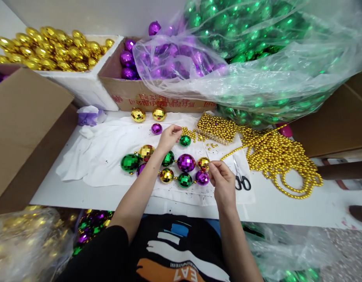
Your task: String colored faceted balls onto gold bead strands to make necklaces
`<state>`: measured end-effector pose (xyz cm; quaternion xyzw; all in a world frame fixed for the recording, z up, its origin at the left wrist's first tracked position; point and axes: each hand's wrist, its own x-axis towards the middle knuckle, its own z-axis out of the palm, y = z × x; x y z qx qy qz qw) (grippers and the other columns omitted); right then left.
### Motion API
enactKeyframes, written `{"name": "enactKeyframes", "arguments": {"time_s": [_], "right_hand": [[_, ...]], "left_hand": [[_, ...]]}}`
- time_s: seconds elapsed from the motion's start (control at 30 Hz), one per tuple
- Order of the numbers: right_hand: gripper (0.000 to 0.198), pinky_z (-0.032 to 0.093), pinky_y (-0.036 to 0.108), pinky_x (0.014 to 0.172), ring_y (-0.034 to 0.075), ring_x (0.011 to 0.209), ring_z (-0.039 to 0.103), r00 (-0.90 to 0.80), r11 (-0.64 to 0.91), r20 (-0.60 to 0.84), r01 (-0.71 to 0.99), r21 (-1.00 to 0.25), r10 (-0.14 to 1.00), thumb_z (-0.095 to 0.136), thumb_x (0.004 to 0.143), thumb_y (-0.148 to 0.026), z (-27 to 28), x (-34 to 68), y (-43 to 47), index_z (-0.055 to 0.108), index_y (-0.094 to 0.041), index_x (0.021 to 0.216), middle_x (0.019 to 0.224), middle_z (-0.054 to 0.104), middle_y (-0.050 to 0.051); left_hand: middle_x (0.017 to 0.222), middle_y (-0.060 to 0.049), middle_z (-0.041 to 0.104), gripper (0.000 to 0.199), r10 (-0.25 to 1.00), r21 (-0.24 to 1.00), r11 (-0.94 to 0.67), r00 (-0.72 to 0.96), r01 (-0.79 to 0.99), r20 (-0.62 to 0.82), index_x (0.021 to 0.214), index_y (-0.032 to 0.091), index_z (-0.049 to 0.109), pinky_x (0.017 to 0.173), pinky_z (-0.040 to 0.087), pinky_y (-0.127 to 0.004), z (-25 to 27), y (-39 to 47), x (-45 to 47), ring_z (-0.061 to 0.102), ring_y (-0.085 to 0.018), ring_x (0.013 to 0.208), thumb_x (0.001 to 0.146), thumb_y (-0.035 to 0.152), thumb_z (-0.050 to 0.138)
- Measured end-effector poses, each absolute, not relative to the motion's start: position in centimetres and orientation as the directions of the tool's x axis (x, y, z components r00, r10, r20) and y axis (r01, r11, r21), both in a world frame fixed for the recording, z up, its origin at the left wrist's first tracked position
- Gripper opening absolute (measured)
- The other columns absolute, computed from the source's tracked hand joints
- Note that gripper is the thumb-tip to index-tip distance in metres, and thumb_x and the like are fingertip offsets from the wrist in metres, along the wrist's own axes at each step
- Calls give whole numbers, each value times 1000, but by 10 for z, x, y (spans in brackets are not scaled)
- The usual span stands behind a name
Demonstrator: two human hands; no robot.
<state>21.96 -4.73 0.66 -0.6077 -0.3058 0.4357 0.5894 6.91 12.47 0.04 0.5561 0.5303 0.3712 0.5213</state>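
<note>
My left hand (170, 137) has its fingertips pinched together beside the loose small gold beads (189, 133). Whatever sits in that pinch is too small to make out. Just below its fingertips lies a green faceted ball (185, 140). My right hand (220, 178) is closed on a thin pale strand (206, 150), which points up from the fingers; I cannot tell whether it is thread or a needle. In front of both hands, a string of purple (186, 163), green (185, 180) and gold balls (166, 175) lies in two rows, partly behind my left forearm.
A clear box of gold beads (217, 127) stands near a heap of gold bead strands (274, 156). Black-handled scissors (243, 183) lie right of my right hand. Behind are a carton of purple balls (128, 92), a bag of green balls (257, 74) and a white box (89, 84).
</note>
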Motion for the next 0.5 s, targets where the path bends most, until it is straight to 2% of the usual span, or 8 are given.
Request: {"name": "enactKeyframes", "arguments": {"time_s": [0.07, 0.13, 0.2, 0.27, 0.3, 0.37, 0.43, 0.5], "right_hand": [[28, 27, 21, 46, 8, 51, 33, 421, -118, -178, -164, -979, 890, 70, 81, -46, 7, 219, -48, 64, -19, 81, 57, 43, -6], [28, 27, 22, 46, 8, 50, 33, 411, -122, -178, -158, -980, 894, 70, 81, -46, 7, 218, -49, 64, -19, 81, 57, 43, -6], [28, 27, 22, 46, 8, 50, 33, 408, -125, -173, -141, -982, 896, 70, 81, -46, 6, 218, -51, 65, -19, 81, 57, 44, -6], [27, 29, 23, 47, 8, 50, 34, 411, -130, -166, -115, -985, 896, 69, 81, -46, 4, 220, -53, 65, -19, 82, 57, 45, -5], [27, 29, 23, 47, 9, 51, 35, 415, -133, -162, -96, -986, 895, 69, 81, -45, 4, 221, -55, 65, -19, 82, 57, 45, -5], [26, 30, 23, 48, 9, 52, 37, 419, -143, -153, -55, -988, 895, 68, 82, -45, 3, 223, -59, 65, -19, 81, 57, 46, -5], [26, 31, 23, 49, 10, 52, 40, 408, -158, -154, -23, -987, 900, 68, 82, -44, 3, 225, -62, 66, -19, 81, 57, 47, -4], [25, 33, 23, 49, 10, 53, 41, 377, -176, -163, 0, -984, 912, 67, 83, -43, 3, 225, -64, 66, -18, 80, 57, 48, -4]], "left_hand": [[101, -9, 68, 16, 978, 869, -51, 201, 491, -57, 99, 17, 67, 86, 48, -32, -6, 122, 80, 64, -22, 92, 83, 20, 66], [115, -14, 64, 32, 975, 712, -132, 218, 689, -30, 111, 18, 66, 96, 43, -38, -11, 119, 92, 60, -31, 111, 82, 31, 70], [121, -19, 61, 44, 979, 608, -102, 188, 787, -79, 118, 16, 63, 99, 41, -42, -16, 118, 101, 56, -37, 119, 81, 40, 70], [119, -20, 62, 45, 975, 601, -53, 172, 797, -142, 112, 15, 65, 99, 42, -42, -19, 122, 105, 57, -38, 119, 77, 42, 74], [116, -19, 64, 43, 972, 636, -30, 170, 771, -160, 106, 15, 66, 97, 43, -41, -20, 124, 106, 58, -37, 117, 74, 42, 77], [106, -14, 68, 36, 971, 781, 57, 146, 622, -188, 96, 17, 66, 90, 47, -36, -19, 130, 102, 63, -31, 107, 70, 39, 80], [92, -8, 69, 30, 952, 923, 226, 130, 311, -277, 91, 18, 64, 78, 51, -31, -14, 133, 96, 66, -23, 87, 73, 39, 77], [81, -5, 68, 26, 902, 911, 408, 176, -58, -393, 90, 17, 62, 68, 52, -28, -8, 133, 89, 64, -16, 69, 79, 39, 71]]}}
